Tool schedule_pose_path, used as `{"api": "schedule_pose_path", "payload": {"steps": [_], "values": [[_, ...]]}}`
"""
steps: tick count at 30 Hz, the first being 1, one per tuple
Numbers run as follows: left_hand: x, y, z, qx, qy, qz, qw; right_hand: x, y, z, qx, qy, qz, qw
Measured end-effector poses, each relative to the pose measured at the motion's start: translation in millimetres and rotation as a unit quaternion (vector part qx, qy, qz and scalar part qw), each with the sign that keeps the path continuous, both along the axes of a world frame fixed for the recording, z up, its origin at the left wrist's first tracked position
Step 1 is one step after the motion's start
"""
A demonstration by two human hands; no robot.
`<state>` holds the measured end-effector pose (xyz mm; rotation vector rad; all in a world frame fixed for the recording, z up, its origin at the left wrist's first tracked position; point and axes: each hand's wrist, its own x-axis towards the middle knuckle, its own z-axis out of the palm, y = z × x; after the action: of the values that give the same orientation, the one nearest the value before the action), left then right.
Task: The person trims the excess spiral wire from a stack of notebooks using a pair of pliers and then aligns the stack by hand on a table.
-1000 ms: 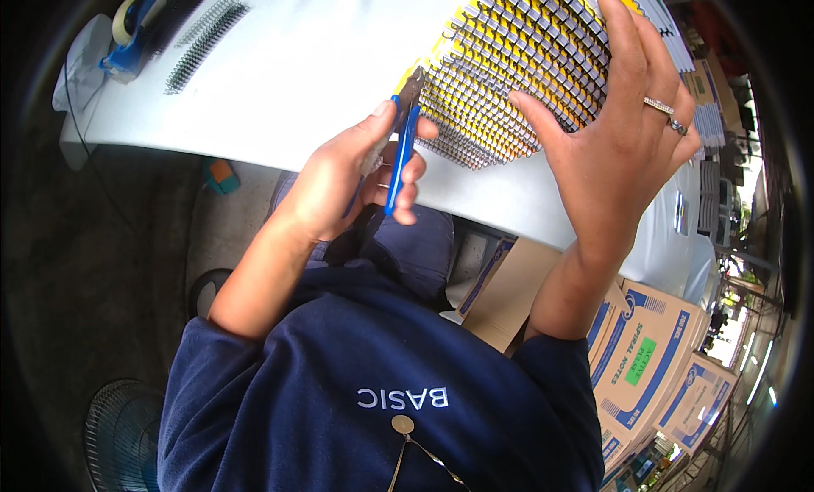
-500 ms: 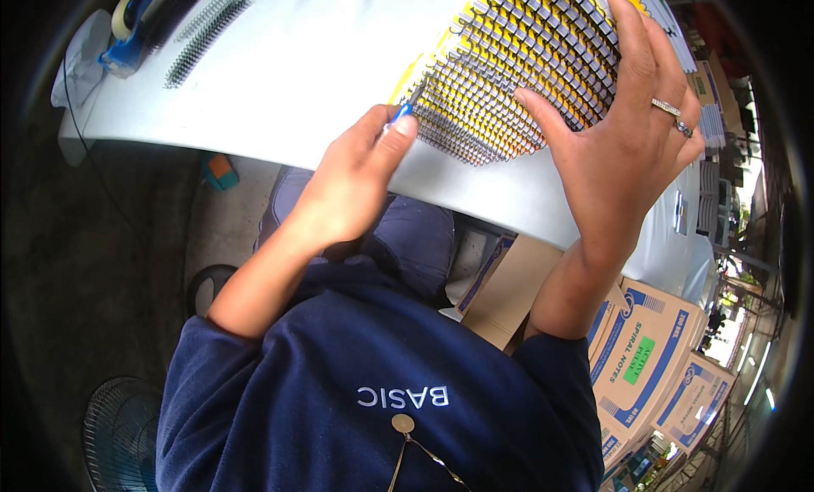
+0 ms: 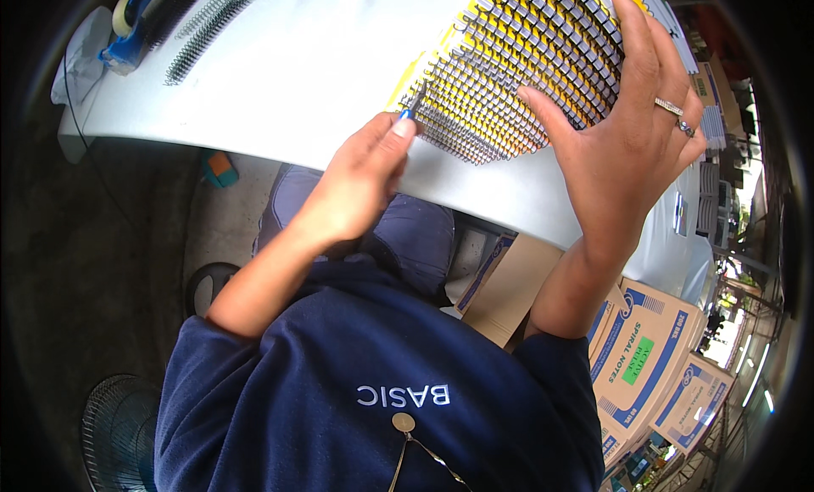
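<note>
The left hand [image 3: 356, 183] is clenched around a small blue-handled tool [image 3: 413, 106], its thin tip poked into the near edge of a stack of spiral-bound pads [image 3: 526, 68]. The right hand [image 3: 623, 144] lies flat against the stack's right side, fingers spread over the wire coils, steadying it rather than closing on it. The stack sits on the white counter [image 3: 322, 60], near its front edge and just above the person's lap.

The main risk, as I judge it, is the tool tip slipping off a coil. The right thumb rests close to where the tip works, so a slip toward the right could jab it. Too much force could also bend a wire loop out of line.

The stack looks tilted and is held only by an open palm. If that hand shifts, the pads could slide apart or tip over the counter edge toward the cartons [image 3: 644, 365] below.

Well apart at the far left, loose black coils [image 3: 203, 30] and a tape dispenser [image 3: 131, 26] lie near the counter's rim, where a jolt to the counter could send them off.
</note>
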<state>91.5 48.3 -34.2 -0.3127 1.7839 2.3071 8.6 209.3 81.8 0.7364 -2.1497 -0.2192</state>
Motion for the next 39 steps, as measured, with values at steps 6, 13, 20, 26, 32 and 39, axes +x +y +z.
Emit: {"api": "schedule_pose_path", "payload": {"steps": [6, 13, 20, 26, 32, 39], "values": [[-1.5, -3.8, -6.9, -0.02, 0.004, -0.045, 0.999, 0.2, -1.3, 0.6, 0.024, -0.011, -0.037, 0.999], [-2.6, -15.3, -24.2, 0.466, -0.033, -0.112, 0.877, 1.0, -6.4, 1.2, -0.007, -0.017, -0.002, 1.0], [0.2, -2.7, -9.9, -0.244, 0.03, 0.006, 0.969, -18.9, 9.0, -9.3, 0.035, 0.017, -0.026, 0.999], [0.5, -10.4, -12.1, 0.079, -0.042, -0.037, 0.995, 7.2, -9.3, 3.2, 0.002, -0.015, -0.006, 1.0], [2.5, -5.4, 0.7, -0.297, -0.01, -0.004, 0.955, -3.6, -4.2, -2.2, -0.051, -0.022, 0.074, 0.996], [5.1, -13.2, -14.1, 0.236, -0.092, -0.022, 0.967, -2.8, -5.0, -1.8, -0.044, -0.029, 0.08, 0.995]]}}
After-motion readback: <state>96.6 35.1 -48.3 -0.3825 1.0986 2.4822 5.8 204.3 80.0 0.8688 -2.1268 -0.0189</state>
